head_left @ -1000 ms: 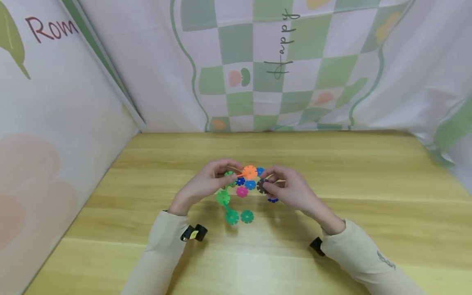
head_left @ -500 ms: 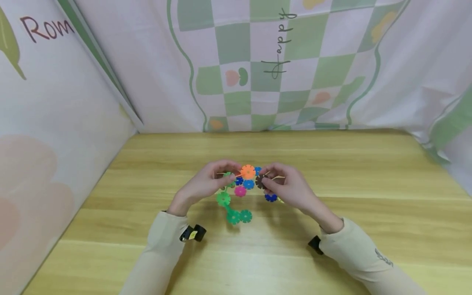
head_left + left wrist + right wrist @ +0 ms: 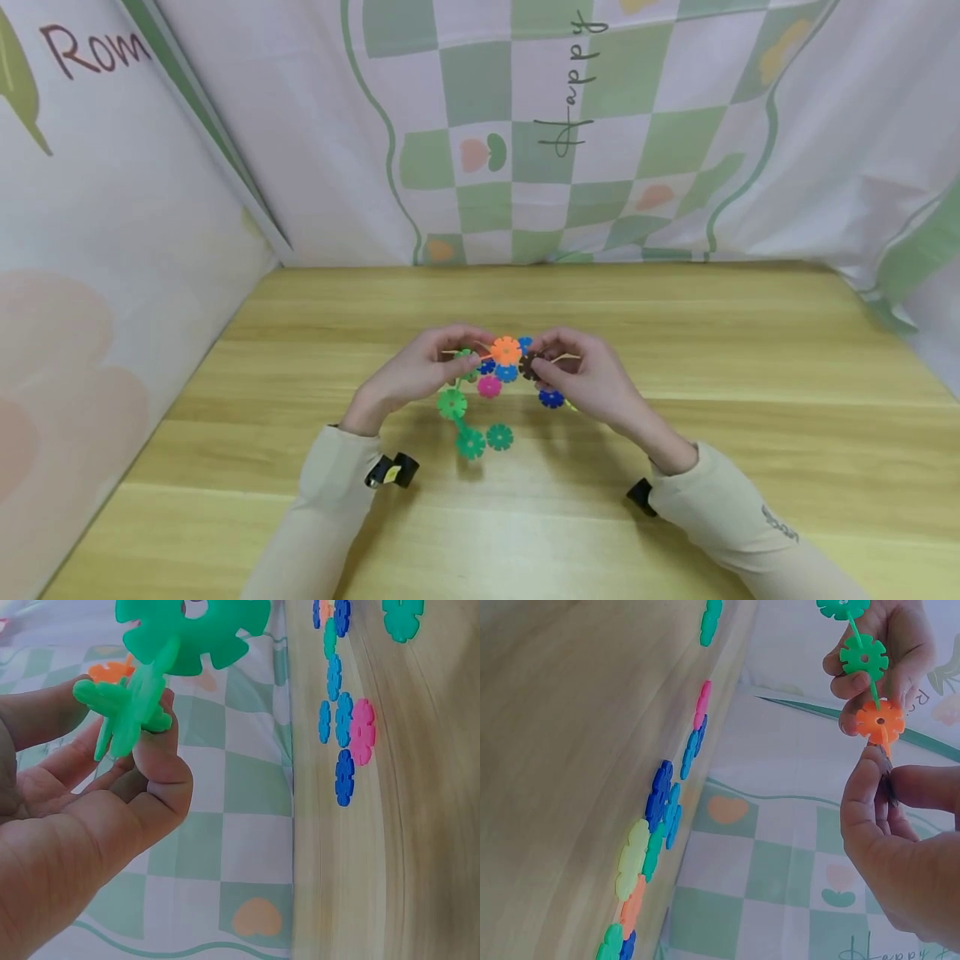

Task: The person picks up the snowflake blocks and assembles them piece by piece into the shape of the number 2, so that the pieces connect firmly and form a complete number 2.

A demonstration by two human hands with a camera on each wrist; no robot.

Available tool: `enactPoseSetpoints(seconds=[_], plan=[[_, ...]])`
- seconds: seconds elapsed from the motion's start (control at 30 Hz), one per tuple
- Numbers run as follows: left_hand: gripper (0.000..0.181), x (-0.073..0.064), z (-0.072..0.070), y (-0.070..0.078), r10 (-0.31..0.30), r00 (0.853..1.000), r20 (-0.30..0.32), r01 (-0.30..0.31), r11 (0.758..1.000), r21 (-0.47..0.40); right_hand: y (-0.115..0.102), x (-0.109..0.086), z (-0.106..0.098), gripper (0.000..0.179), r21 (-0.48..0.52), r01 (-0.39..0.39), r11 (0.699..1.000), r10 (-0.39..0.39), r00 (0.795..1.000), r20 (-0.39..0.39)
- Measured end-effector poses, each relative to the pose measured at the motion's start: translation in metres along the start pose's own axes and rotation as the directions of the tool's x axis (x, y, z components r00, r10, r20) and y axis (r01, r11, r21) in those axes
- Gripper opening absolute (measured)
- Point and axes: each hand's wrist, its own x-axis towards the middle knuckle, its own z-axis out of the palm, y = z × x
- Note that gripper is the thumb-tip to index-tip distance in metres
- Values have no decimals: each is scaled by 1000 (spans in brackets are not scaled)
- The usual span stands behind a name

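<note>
My left hand (image 3: 416, 362) holds a chain of plastic snowflake discs above the table. A light green disc (image 3: 452, 404) and a deeper green disc (image 3: 471, 443) hang from its near end, and the green disc (image 3: 202, 637) looms large in the left wrist view. At the far end sits an orange disc (image 3: 506, 351), between the two hands. Thumb and fingers of my right hand (image 3: 592, 375) pinch a dark brown disc (image 3: 528, 367). In the right wrist view that dark disc (image 3: 889, 787), seen nearly edge-on, meets the orange end of the chain (image 3: 877, 720).
Loose snowflake discs lie on the wooden table (image 3: 480, 542) beneath the hands: a pink one (image 3: 490, 387), a dark blue one (image 3: 551, 397), a teal one (image 3: 499, 437), and a pale yellow one (image 3: 632, 859) among several others. A checked curtain (image 3: 547, 150) hangs behind the table.
The right hand has shifted slightly up and left, bringing the dark brown disc closer to the orange one. More of the dark blue disc below it now shows. The left hand stays nearly still.
</note>
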Motion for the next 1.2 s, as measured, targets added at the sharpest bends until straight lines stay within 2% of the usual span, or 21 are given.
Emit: enactPoseSetpoints(seconds=[0.23,0.37,0.47,0.6,0.7,0.77,0.9,1.03,1.2], plan=[[33,1,0,0,9,1000,15,-10,1000,10,3,-1,2,8,-79,75,994,-78,996,-42],[33,1,0,0,0,1000,15,0,1000,12,4,-1,5,8,-158,162,974,-177,980,-88],[33,1,0,0,-5,1000,17,4,1000,9,6,0,8,10,-214,248,945,-276,955,-111],[33,2,0,-1,0,1000,24,0,1000,8,10,1,11,11,-259,363,895,-402,908,-116],[35,2,0,-1,18,999,35,-18,1000,20,12,2,13,13,-289,427,857,-473,874,-113],[36,2,0,-1,30,999,43,-31,999,34,13,3,14,13,-305,448,841,-498,860,-111],[37,1,0,-2,35,998,58,-38,999,39,15,3,17,8,-315,448,837,-500,859,-108],[38,1,1,-1,26,998,54,-26,1000,10,15,3,18,13,-311,434,845,-489,864,-121],[33,3,5,-3,3,1000,-23,-3,1000,5,14,3,21,17,-318,427,846,-486,864,-132]])
